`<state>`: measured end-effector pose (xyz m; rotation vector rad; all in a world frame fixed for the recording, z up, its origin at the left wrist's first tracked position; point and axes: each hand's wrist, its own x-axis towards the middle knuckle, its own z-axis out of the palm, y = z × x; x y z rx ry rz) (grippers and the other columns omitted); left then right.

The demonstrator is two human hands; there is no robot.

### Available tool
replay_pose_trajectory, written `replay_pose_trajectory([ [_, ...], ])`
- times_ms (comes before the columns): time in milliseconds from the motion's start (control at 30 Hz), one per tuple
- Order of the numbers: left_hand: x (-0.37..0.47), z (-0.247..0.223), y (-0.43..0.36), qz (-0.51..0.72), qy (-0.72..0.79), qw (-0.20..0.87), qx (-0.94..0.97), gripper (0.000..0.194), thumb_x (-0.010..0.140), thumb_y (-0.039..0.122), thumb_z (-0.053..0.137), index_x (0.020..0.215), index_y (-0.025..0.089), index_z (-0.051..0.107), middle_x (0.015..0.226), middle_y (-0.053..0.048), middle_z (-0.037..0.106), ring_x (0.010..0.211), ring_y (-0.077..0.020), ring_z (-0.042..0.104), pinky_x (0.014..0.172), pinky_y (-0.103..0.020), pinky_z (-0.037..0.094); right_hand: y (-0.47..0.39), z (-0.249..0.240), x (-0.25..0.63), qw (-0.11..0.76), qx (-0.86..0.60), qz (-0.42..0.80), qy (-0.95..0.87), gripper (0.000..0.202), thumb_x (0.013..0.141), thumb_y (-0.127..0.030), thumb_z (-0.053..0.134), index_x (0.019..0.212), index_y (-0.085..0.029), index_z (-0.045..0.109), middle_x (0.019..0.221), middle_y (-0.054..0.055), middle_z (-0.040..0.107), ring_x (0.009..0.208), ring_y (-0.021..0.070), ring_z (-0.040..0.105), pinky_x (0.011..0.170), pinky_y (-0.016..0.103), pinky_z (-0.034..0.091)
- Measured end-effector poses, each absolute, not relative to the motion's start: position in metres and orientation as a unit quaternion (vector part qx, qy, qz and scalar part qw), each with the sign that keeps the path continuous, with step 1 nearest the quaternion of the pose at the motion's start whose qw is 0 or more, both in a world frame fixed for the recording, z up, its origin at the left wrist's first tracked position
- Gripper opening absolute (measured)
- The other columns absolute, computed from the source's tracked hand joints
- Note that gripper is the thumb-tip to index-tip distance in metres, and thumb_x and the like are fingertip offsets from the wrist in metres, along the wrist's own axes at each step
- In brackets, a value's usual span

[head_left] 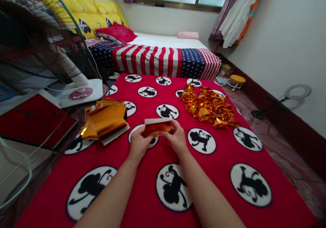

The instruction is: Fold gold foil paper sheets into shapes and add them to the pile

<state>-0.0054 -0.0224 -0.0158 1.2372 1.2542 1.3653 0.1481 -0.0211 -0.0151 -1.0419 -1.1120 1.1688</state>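
Between my two hands is a sheet of gold foil paper (158, 127), its pale edge showing along the top. My left hand (139, 140) grips its left side, thumb on the near face. On the right side, my right hand (177, 138) pinches it the same way, and both thumbs meet near its lower middle. To the left lies a stack of gold foil paper sheets (105, 119), loosely piled. A heap of folded gold foil pieces (203, 104) rests at the far right of the red cloth.
A red cloth with black monkey figures in white circles (211, 190) covers the table. An electric fan (81, 92) stands at the left beside a red panel (33, 119). Beyond are a bed with a striped cover (152, 59), a yellow stool (237, 79) and a ring light (297, 91).
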Motion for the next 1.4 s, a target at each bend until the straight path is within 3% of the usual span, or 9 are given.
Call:
replay_pose_trajectory([
  [100, -0.0049, -0.0165, -0.0216, 0.555, 0.501, 0.457, 0.481, 0.032, 0.061, 0.03, 0.082, 0.086, 0.012, 0.074, 0.079, -0.006, 0.076, 0.068, -0.0179, 0.068, 0.066, -0.027, 0.054, -0.0205, -0.0169, 0.149, 0.574, -0.448, 0.493, -0.476, 0.048, 0.066, -0.031, 0.08, 0.106, -0.022, 0.056, 0.093, 0.003, 0.074, 0.082, 0.0212, 0.071, 0.075, 0.031, 0.056],
  [300, -0.0044, -0.0145, -0.0238, 0.52, 0.496, 0.448, 0.531, 0.028, 0.062, 0.025, 0.081, 0.085, 0.013, 0.074, 0.081, -0.005, 0.075, 0.071, -0.0174, 0.067, 0.07, -0.025, 0.054, -0.0213, -0.0151, 0.1503, 0.604, -0.437, 0.493, -0.448, 0.024, 0.078, -0.042, 0.07, 0.086, -0.02, 0.064, 0.082, 0.001, 0.071, 0.074, 0.0177, 0.067, 0.069, 0.028, 0.054],
  [500, -0.0064, -0.0185, -0.0233, 0.554, 0.476, 0.478, 0.488, 0.034, 0.071, 0.037, 0.076, 0.097, 0.015, 0.069, 0.086, -0.005, 0.074, 0.073, -0.0183, 0.069, 0.07, -0.028, 0.056, -0.0221, -0.0191, 0.1516, 0.579, -0.444, 0.519, -0.444, 0.026, 0.076, -0.044, 0.072, 0.082, -0.019, 0.067, 0.079, 0.001, 0.069, 0.07, 0.0173, 0.064, 0.067, 0.028, 0.052],
  [767, -0.0088, -0.0189, -0.0222, 0.573, 0.512, 0.448, 0.457, 0.028, 0.069, 0.039, 0.077, 0.083, 0.014, 0.072, 0.073, -0.002, 0.072, 0.064, -0.0151, 0.066, 0.063, -0.024, 0.055, -0.0227, -0.0139, 0.1536, 0.585, -0.457, 0.489, -0.458, 0.027, 0.078, -0.044, 0.07, 0.074, -0.019, 0.061, 0.067, -0.003, 0.059, 0.059, 0.0117, 0.052, 0.057, 0.023, 0.043],
  [1000, -0.0082, -0.0172, -0.0233, 0.576, 0.518, 0.437, 0.457, 0.028, 0.068, 0.036, 0.077, 0.083, 0.014, 0.072, 0.075, -0.004, 0.073, 0.064, -0.0155, 0.067, 0.062, -0.024, 0.054, -0.023, -0.0138, 0.1533, 0.592, -0.455, 0.498, -0.441, 0.027, 0.077, -0.043, 0.07, 0.072, -0.019, 0.061, 0.064, -0.002, 0.058, 0.056, 0.0119, 0.052, 0.055, 0.024, 0.043],
  [1267, -0.0072, -0.0166, -0.0217, 0.601, 0.474, 0.472, 0.436, 0.048, 0.068, 0.032, 0.079, 0.11, 0.015, 0.063, 0.083, -0.004, 0.074, 0.074, -0.015, 0.071, 0.067, -0.02, 0.054, -0.0217, -0.0194, 0.1554, 0.581, -0.458, 0.503, -0.446, 0.028, 0.077, -0.044, 0.071, 0.072, -0.019, 0.06, 0.065, -0.002, 0.059, 0.057, 0.0131, 0.054, 0.056, 0.025, 0.045],
  [1400, -0.0066, -0.0138, -0.0227, 0.604, 0.467, 0.48, 0.432, 0.049, 0.068, 0.032, 0.079, 0.111, 0.014, 0.062, 0.08, -0.004, 0.073, 0.071, -0.0138, 0.071, 0.064, -0.019, 0.054, -0.0218, -0.0188, 0.1551, 0.583, -0.459, 0.499, -0.448, 0.029, 0.077, -0.044, 0.071, 0.071, -0.019, 0.06, 0.064, -0.002, 0.058, 0.057, 0.0129, 0.053, 0.056, 0.025, 0.045],
])
